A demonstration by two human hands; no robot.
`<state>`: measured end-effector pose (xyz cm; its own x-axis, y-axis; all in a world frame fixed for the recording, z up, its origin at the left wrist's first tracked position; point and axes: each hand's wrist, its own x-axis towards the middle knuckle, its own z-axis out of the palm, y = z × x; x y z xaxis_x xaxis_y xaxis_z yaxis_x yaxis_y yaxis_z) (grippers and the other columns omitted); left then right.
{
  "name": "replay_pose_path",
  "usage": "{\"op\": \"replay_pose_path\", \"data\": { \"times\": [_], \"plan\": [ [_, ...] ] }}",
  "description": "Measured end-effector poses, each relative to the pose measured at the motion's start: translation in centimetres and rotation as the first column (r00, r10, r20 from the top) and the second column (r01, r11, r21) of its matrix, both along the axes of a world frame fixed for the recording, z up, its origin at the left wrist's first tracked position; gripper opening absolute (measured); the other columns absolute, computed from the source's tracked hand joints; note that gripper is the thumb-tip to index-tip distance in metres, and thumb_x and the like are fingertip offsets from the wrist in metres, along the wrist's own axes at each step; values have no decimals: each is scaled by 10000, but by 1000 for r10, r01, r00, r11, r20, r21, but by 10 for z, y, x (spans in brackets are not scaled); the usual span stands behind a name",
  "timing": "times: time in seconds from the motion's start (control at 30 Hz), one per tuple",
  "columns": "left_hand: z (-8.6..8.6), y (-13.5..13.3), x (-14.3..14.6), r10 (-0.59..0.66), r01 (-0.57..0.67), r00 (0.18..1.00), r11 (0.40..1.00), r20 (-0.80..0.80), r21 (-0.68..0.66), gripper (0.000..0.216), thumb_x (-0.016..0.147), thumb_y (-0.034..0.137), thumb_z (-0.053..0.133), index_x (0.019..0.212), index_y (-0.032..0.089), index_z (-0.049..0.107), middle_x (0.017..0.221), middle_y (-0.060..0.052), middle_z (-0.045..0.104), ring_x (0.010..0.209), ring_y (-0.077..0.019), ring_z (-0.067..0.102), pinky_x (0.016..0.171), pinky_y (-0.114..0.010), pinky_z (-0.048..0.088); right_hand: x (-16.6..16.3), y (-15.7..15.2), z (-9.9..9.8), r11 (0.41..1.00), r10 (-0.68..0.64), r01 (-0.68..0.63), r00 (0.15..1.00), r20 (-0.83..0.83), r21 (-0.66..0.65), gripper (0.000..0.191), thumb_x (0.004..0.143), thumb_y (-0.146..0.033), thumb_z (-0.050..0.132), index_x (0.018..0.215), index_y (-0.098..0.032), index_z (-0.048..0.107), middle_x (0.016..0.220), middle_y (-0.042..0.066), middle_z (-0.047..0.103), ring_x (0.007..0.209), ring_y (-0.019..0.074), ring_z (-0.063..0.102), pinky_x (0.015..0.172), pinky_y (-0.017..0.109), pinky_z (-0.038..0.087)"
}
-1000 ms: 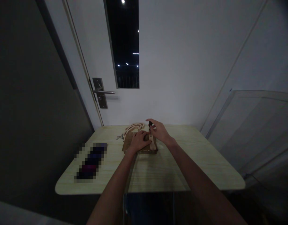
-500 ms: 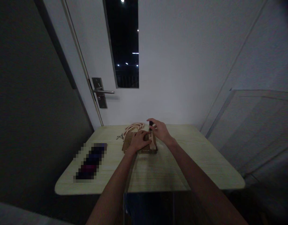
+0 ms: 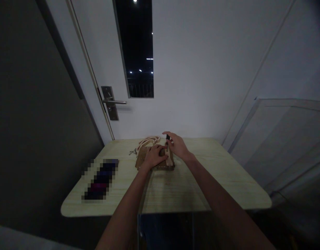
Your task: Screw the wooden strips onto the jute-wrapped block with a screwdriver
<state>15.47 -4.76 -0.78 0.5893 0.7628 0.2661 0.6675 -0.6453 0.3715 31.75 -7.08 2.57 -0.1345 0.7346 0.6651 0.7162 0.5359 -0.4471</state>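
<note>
My left hand (image 3: 154,157) lies palm down with its fingers spread on a brown slab, perhaps cardboard (image 3: 141,159). Its thumb and fingertips reach a pale strip (image 3: 169,160), which lies over the slab's right part. In my right hand (image 3: 179,146) a small tool with a black handle (image 3: 168,137) stands upright, gripped by thumb and fingers. The tool's lower end meets the far part of the strip; its exact tip is too small to make out. Behind the slab curls a pale strap (image 3: 151,138), with small metal pieces (image 3: 133,151) at its left.
The slab rests on a pale wood-grain table (image 3: 207,184) with rounded front corners. A dark, pixelated flat object (image 3: 101,180) lies on the left. Beyond the table's far edge is a white door with a metal handle (image 3: 115,102) and a narrow window (image 3: 137,52).
Almost nothing has moved. The black-handled tool leans slightly differently in my right hand, and the whole view has shifted a little.
</note>
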Motion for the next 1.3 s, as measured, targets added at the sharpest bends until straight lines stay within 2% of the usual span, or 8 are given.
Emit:
{"op": "replay_pose_path", "data": {
  "times": [0.1, 0.27, 0.4, 0.53, 0.8, 0.97, 1.1, 1.3],
  "plan": [
    [1, -1, 0, 8, -8, 1000, 1000, 1, -8, 459, 823, 419, 590, 1251, 255, 559, 1297, -57, 558, 1227, -270, 478, 1078, -459, 300, 1, 0, 1, 1000, -12, 11, 1000, 29, 28, 410, 827, -73, 460, 1194, -235, 547, 1097, 69, 637, 974, 192, 602, 841, 346, 529],
    [2, -2, 0, 5, -5, 1000, 1000, 0, -7, 451, 822, 410, 590, 1244, 253, 569, 1285, -58, 560, 1225, -283, 479, 1082, -467, 301, 2, 2, 3, 997, -71, 72, 996, 58, -15, 349, 814, -110, 523, 1142, -218, 575, 1020, 76, 629, 867, 186, 602, 784, 334, 530],
    [2, -2, 0, 16, -16, 1000, 1000, -6, -5, 455, 827, 414, 578, 1250, 247, 560, 1293, -67, 555, 1224, -291, 483, 1074, -482, 311, -1, 2, 2, 1000, 14, -14, 1000, -6, -20, 482, 791, -46, 449, 1238, -207, 526, 1148, 98, 611, 955, 177, 601, 818, 338, 530],
    [2, -1, 0, 20, -20, 1000, 1000, -14, -4, 460, 818, 416, 588, 1242, 238, 563, 1306, -69, 552, 1231, -284, 477, 1080, -470, 304, -3, 0, 3, 998, 63, -63, 998, -6, -29, 531, 776, -16, 415, 1254, -220, 521, 1175, 89, 621, 976, 175, 603, 835, 337, 526],
    [2, -2, 0, 11, -11, 1000, 1000, -2, -11, 461, 824, 414, 579, 1254, 250, 553, 1305, -57, 553, 1237, -275, 474, 1081, -476, 298, 4, 3, 7, 991, -84, 93, 992, 94, -98, 365, 810, -95, 525, 1149, -224, 556, 1019, 62, 661, 861, 177, 611, 797, 318, 504],
    [3, -4, 0, 13, -13, 1000, 1000, 0, -24, 452, 821, 399, 584, 1248, 254, 553, 1314, -55, 543, 1247, -260, 466, 1092, -459, 295, 6, 4, 11, 991, -19, 30, 996, 84, -131, 405, 824, -110, 499, 1216, -203, 536, 1052, 78, 658, 822, 156, 620, 784, 308, 512],
    [4, -4, 0, 19, -19, 1000, 999, -3, -30, 456, 825, 403, 578, 1254, 249, 551, 1313, -64, 544, 1257, -266, 456, 1098, -460, 283, 4, 4, 11, 994, 3, 3, 998, 57, -111, 447, 819, -69, 434, 1241, -181, 528, 1021, 85, 666, 813, 157, 625, 787, 318, 519],
    [4, -3, 0, 12, -12, 1000, 999, -6, -38, 449, 834, 409, 563, 1256, 257, 548, 1326, -61, 532, 1268, -268, 441, 1101, -475, 267, 4, 3, 7, 997, -39, 45, 994, 106, -60, 430, 836, -83, 443, 1241, -217, 502, 987, 63, 672, 852, 176, 623, 812, 326, 498]
  ]
}}
